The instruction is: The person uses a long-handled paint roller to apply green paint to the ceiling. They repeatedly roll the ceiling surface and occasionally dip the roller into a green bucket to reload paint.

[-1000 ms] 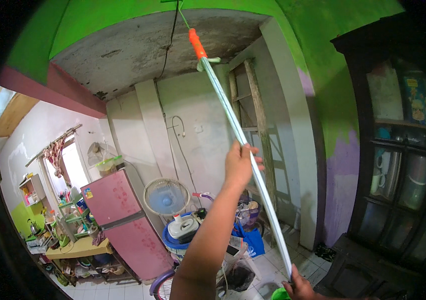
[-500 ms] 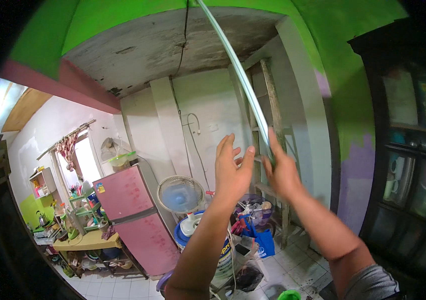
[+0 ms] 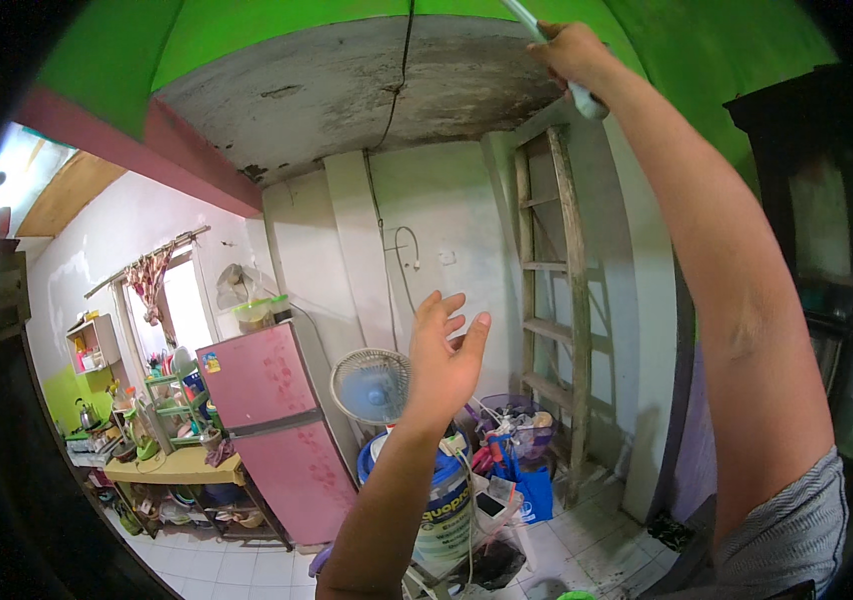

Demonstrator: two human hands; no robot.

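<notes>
My right hand (image 3: 572,55) is raised high and closed round the lower end of a long pale pole (image 3: 522,15). The pole rises out of the top edge, so its far end is out of view. My left hand (image 3: 445,355) is open in mid-air below it, fingers loosely curled and apart, holding nothing. Behind that hand stand a fan (image 3: 370,385) and a bucket with a blue rim (image 3: 444,520). Over both hands is the green painted upper wall (image 3: 227,35), bordering a stained grey ceiling (image 3: 297,80).
A wooden ladder (image 3: 575,300) leans in the recess. A pink refrigerator (image 3: 262,380) and a cluttered yellow table (image 3: 172,465) stand at the left, a dark glass cabinet (image 3: 837,290) at the right. A blue bag (image 3: 532,500) and a basket (image 3: 522,420) sit on the floor.
My left hand, on the pole a second ago, has let go. My right hand has moved from low down to high up, raising the pole until most of it is out of view.
</notes>
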